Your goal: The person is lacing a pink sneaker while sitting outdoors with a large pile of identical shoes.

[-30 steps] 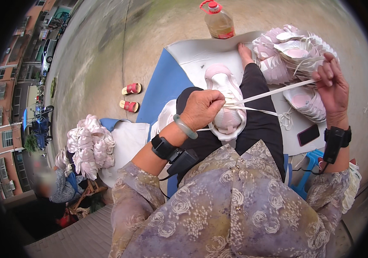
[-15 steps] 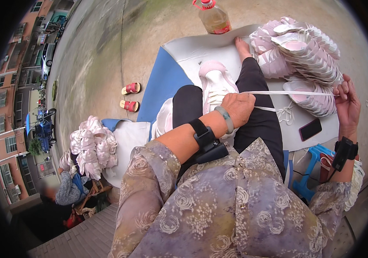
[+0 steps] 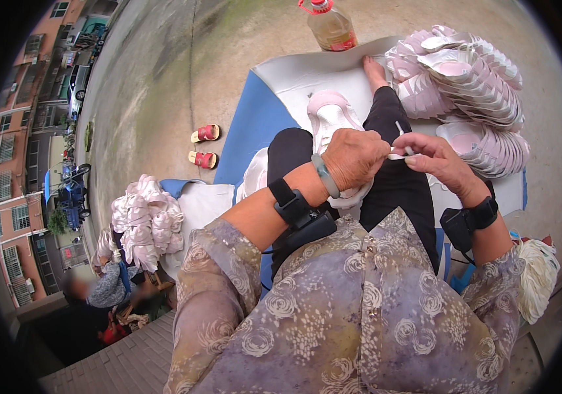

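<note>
A pink and white shoe upper (image 3: 331, 117) rests between my knees, its near part covered by my left hand (image 3: 357, 156). That hand is closed in a pinch on a white shoelace (image 3: 395, 156). Close beside it, over my right thigh, my right hand (image 3: 440, 161) grips the same lace between thumb and fingers. A short end of the lace sticks up above the right fingertips. The upper's eyelets are mostly hidden behind my left hand.
Stacked shoe uppers (image 3: 465, 79) lie at the far right, with another pile (image 3: 146, 223) at left near a seated person (image 3: 107, 285). A red-capped bottle (image 3: 332, 29) stands beyond the white and blue sheet (image 3: 255, 111). Red slippers (image 3: 203, 159) sit left; white laces (image 3: 536, 276) hang at right.
My right hand has come in from the far right to beside my left hand. The lace stretched between them is now short and gathered. My right arm now covers the phone.
</note>
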Demonstrator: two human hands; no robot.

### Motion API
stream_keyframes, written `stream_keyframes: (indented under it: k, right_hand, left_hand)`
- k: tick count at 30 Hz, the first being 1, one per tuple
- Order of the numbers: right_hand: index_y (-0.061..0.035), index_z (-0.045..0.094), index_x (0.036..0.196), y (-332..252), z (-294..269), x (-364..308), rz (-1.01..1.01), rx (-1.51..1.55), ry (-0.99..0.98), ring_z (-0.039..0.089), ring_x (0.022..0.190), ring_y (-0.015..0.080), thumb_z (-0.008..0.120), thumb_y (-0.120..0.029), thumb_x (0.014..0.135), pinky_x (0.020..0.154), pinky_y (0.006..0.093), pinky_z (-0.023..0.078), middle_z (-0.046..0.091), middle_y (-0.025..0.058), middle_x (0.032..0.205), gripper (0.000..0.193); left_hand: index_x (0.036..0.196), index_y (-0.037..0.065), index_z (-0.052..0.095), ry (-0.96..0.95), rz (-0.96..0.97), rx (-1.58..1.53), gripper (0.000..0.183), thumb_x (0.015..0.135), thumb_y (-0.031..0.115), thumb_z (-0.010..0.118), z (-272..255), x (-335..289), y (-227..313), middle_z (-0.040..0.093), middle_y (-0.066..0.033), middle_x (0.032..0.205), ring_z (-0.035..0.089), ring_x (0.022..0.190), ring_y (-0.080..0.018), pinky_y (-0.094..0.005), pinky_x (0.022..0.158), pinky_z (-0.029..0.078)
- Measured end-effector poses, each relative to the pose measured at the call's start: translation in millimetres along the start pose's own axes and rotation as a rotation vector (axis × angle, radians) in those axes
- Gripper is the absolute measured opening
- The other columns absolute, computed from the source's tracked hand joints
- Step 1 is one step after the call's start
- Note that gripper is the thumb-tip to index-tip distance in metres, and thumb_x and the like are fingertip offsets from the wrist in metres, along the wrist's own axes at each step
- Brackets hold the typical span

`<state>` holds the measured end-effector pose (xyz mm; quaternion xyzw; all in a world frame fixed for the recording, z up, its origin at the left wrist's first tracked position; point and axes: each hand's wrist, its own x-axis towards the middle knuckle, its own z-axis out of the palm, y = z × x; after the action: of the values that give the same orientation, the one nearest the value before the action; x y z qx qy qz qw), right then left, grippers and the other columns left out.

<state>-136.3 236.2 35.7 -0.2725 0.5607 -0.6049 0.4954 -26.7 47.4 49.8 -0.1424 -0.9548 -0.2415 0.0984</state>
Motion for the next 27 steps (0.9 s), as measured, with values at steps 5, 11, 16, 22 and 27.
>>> stream_keyframes:
  k: [5,11,16,22,27]
  right_hand:
    - [-0.0029,0.061,0.094,-3,-5,7,0.028,-0.13,-0.061,0.048,0.066,0.0067,0.059,-0.015,0.084,0.06,0.023,0.042,0.053,-0.0031,0.074,0.016]
    - [-0.0059,0.053,0.075,-60,11,-3,-0.75,-1.334,0.258,0.052,0.056,0.0223,0.058,-0.006,0.073,0.051,0.0323,0.041,0.046,0.009,0.065,0.005]
    - [-0.0073,0.051,0.077,-66,17,-8,-0.843,-1.582,0.205,0.051,0.061,0.0181,0.055,-0.007,0.07,0.052,0.0319,0.038,0.041,0.0045,0.067,0.008]
    - [-0.005,0.055,0.084,-63,15,-12,-1.016,-1.54,0.181,0.048,0.06,0.0148,0.055,-0.01,0.067,0.052,0.028,0.036,0.043,0.0018,0.07,0.018]
    - [-0.0037,0.056,0.087,-51,12,-20,-0.994,-1.534,0.149,0.049,0.06,0.0148,0.056,-0.008,0.065,0.051,0.0288,0.036,0.047,0.0026,0.072,0.023]
  left_hand:
    - [0.077,0.009,0.061,0.083,0.008,0.078,0.011,0.067,0.006,0.063,-18,1,-1,0.057,-0.0061,0.065,0.058,0.058,-0.0253,-0.0342,0.05,0.045]
    - [0.092,0.004,0.063,0.022,-0.226,-0.428,0.02,0.074,0.006,0.055,-30,8,-29,0.063,-0.005,0.072,0.057,0.055,-0.014,-0.0259,0.051,0.046]
    - [0.101,0.005,0.061,-0.482,-0.828,-0.848,0.028,0.087,0.027,0.05,-47,15,-32,0.063,-0.0013,0.074,0.047,0.044,-0.0058,-0.0198,0.042,0.038]
    - [0.092,0.007,0.065,-0.663,-0.804,-0.873,0.033,0.088,0.037,0.052,-41,-2,-41,0.058,0.0028,0.067,0.045,0.045,-0.0053,-0.0195,0.043,0.036]
    - [0.082,0.007,0.065,-0.65,-0.759,-0.839,0.032,0.088,0.036,0.054,-45,-4,-42,0.051,0.0051,0.062,0.042,0.049,-0.0034,-0.0187,0.045,0.034]
